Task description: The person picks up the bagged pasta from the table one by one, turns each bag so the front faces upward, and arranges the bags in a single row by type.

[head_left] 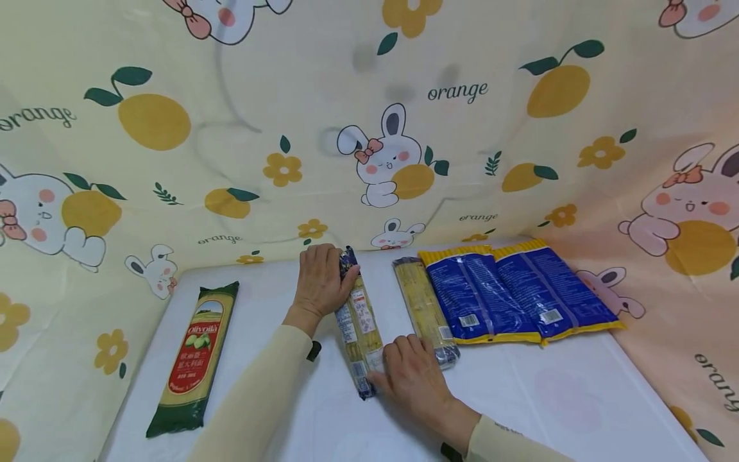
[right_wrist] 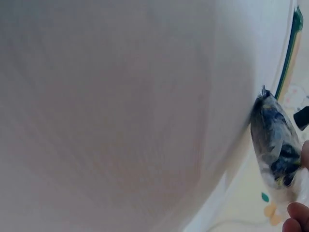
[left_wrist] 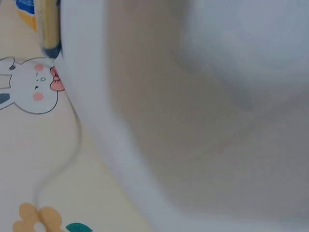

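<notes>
A slim clear packet of dry spaghetti [head_left: 362,321] with white labels and dark blue ends lies lengthwise in the middle of the table. Its far end is gripped by my left hand [head_left: 322,279], thumb across the top and fingers along the left side. At the near end my right hand [head_left: 416,378] holds the right side, thumb by the bottom corner. The right wrist view catches the crinkled dark end [right_wrist: 275,140] with fingertips [right_wrist: 297,215] beside it. Just right of it lies a second spaghetti packet [head_left: 424,301]. My left hand is outside the left wrist view.
On the left lies a green and red Olivoilà pasta packet [head_left: 193,359]. Two blue bags with yellow edges [head_left: 479,295] sit side by side at the back right, touching the second spaghetti packet. A patterned cloth [head_left: 323,128] rises behind the white table [head_left: 519,398].
</notes>
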The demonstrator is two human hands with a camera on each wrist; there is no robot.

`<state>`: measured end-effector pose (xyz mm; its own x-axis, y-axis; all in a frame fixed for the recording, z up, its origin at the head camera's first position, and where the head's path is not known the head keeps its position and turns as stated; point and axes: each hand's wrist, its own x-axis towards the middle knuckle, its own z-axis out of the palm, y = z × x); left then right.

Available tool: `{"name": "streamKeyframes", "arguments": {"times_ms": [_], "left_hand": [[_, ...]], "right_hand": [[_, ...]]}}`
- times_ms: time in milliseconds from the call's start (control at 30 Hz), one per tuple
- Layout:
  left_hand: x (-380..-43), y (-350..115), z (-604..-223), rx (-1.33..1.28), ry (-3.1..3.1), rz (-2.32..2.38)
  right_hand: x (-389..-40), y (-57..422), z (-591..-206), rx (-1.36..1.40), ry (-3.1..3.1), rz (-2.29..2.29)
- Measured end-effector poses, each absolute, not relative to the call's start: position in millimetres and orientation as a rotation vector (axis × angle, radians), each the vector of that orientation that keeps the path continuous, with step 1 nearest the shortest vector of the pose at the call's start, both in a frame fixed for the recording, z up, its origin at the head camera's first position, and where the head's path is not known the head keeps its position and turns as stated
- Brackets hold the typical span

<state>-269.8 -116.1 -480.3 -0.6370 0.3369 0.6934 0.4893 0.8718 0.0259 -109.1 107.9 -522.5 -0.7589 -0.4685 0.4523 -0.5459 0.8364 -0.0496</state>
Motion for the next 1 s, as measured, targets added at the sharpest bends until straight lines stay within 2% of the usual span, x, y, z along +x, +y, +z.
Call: {"name": "streamKeyframes", "arguments": {"times_ms": [267, 633, 1000], "left_hand": [[-269, -120, -470, -0.667, -2.086, -0.304], [-260, -112, -457, -0.732, -2.079, -0.289], [-230, -80, -401, -0.376, -2.352, -0.295]], "right_hand": [[-113, 109, -521, 0.733, -2.573, 0.245], [-113, 106, -524, 0.693, -2.626, 0.344], [-129, 104, -520, 0.614, -2.482, 0.228]]}}
